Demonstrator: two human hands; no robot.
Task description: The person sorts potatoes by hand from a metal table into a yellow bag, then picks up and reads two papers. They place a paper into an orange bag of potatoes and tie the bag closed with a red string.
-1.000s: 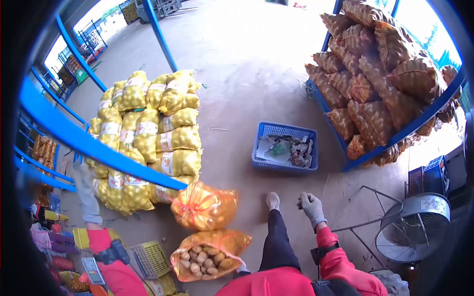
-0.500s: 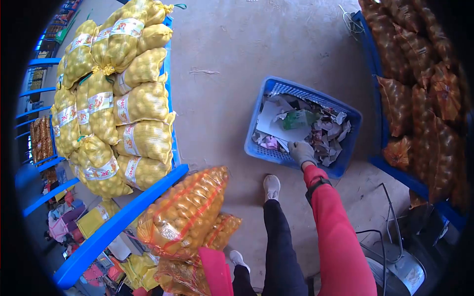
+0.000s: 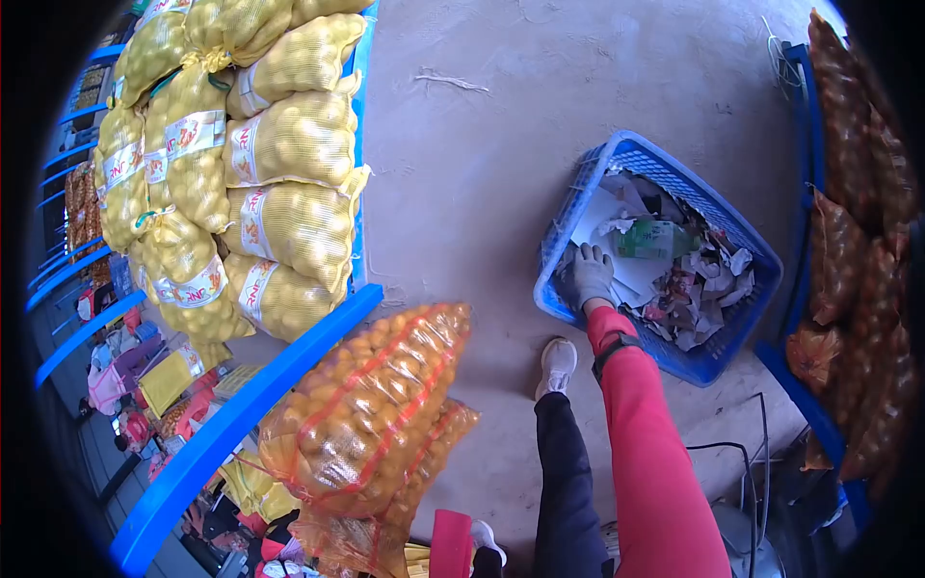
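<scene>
My right hand [image 3: 590, 274], in a grey glove, reaches down into the left part of a blue plastic basket [image 3: 761, 255]. Its fingers are spread over white sheets of paper or card [image 3: 599, 214], and nothing shows in its grasp. Just right of the fingers a green plastic bottle [image 3: 647, 240] lies on the scraps. Torn paper [image 3: 708, 289] fills the basket's right side. Of my left arm only a red sleeve [image 3: 450, 544] shows at the bottom edge; the left hand is out of the picture.
Yellow net sacks [image 3: 289, 144] are stacked on a blue rack [image 3: 251, 414] at left. Orange net sacks [image 3: 366, 414] stand beside my legs. Brown-red sacks [image 3: 858, 260] fill a blue rack at right. A black cable [image 3: 737, 448] and a grey metal object [image 3: 747, 539] are at lower right.
The view has shifted, and the basket now appears farther right and tilted. My right hand has moved from the basket's near edge to its left part, with the fingers spread.
</scene>
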